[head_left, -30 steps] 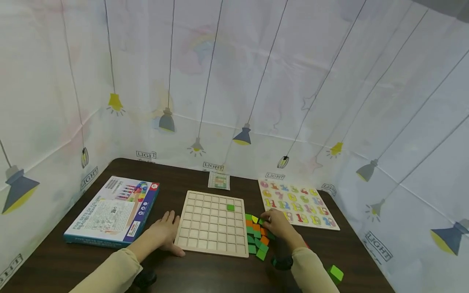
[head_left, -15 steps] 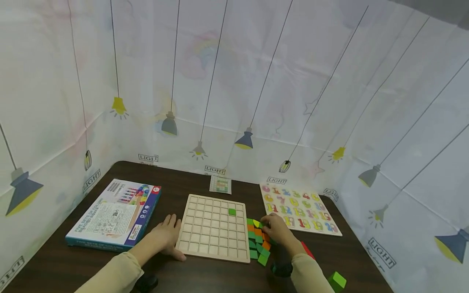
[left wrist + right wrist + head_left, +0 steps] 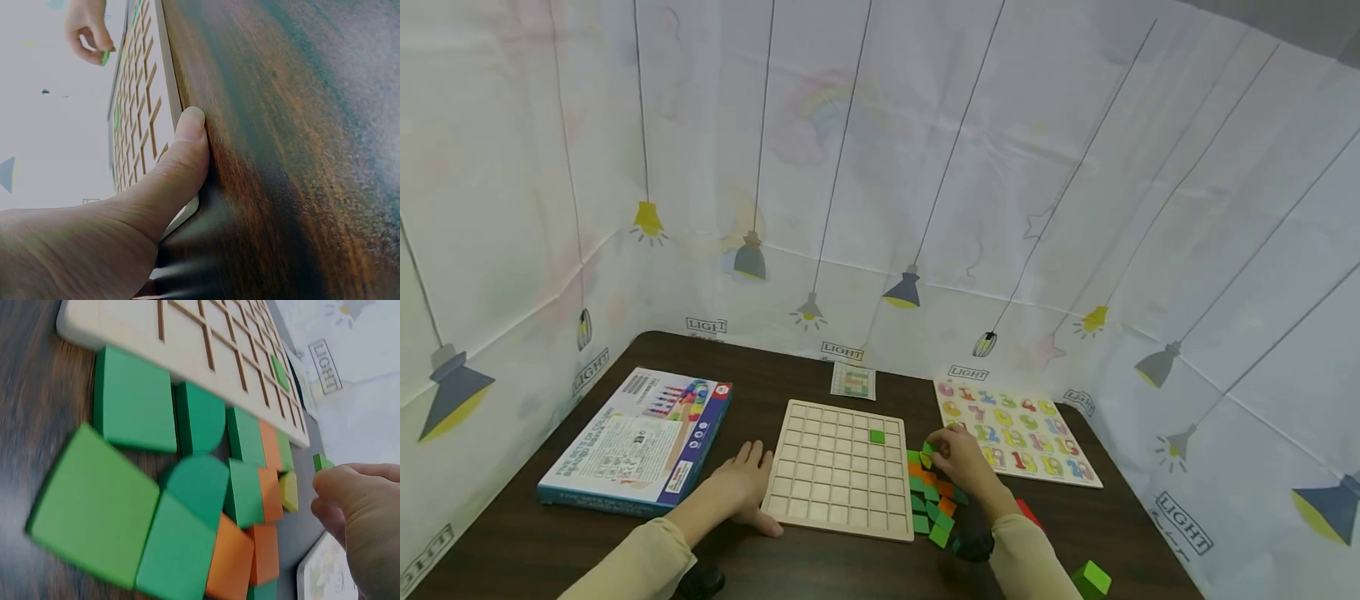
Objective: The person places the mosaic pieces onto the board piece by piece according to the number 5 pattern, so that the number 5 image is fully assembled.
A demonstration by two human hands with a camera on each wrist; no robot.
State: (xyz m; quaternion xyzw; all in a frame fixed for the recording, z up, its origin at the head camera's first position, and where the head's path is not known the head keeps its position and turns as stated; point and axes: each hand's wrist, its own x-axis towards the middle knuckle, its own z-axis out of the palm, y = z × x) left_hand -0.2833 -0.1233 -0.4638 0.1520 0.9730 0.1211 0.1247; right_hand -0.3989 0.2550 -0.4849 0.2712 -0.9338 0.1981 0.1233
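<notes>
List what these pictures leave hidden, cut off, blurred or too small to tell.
- Head view: print on the small card is too small to read.
- Head view: the right hand hides part of the tile pile.
- Left wrist view: the left hand hides the grid board near corner.
- Right wrist view: the green tile is mostly hidden by fingers; near tiles are blurred.

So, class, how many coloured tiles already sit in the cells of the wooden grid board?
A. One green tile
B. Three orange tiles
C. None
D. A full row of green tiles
A: the grid board holds a single green tile in a cell near its far right corner, and every other cell shows bare wood; the rest of the tiles lie in the loose pile on the table beside the board.
</notes>
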